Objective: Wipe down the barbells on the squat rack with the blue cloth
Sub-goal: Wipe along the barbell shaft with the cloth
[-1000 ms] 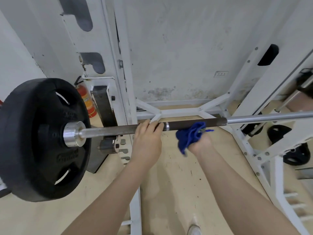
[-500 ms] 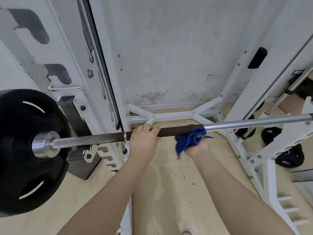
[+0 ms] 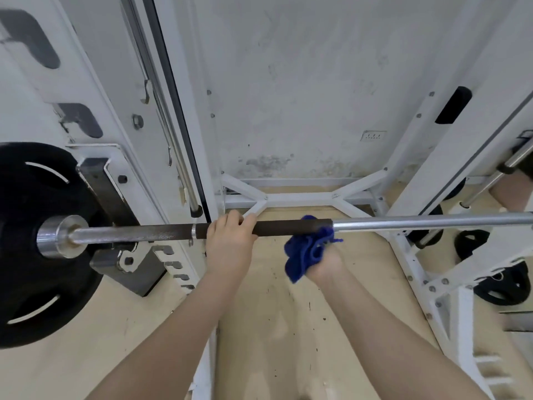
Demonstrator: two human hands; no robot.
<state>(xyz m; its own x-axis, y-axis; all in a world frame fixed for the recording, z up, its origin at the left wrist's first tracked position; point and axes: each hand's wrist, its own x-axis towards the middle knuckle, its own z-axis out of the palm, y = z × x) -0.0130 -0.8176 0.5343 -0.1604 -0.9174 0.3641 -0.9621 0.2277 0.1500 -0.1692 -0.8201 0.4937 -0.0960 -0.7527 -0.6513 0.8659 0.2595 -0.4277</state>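
Barbell (image 3: 288, 226) steadied by gripping left hand (image 3: 230, 243); cloth (image 3: 308, 249), clutched in right hand (image 3: 326, 262), now shifted toward the bare steel, dark section nearly wiped.

Both forearms are bare, with no sleeves, down to the left hand (image 3: 230, 249) and right hand (image 3: 326, 261).

Bright even light, soft focus, wide-angle edge distortion
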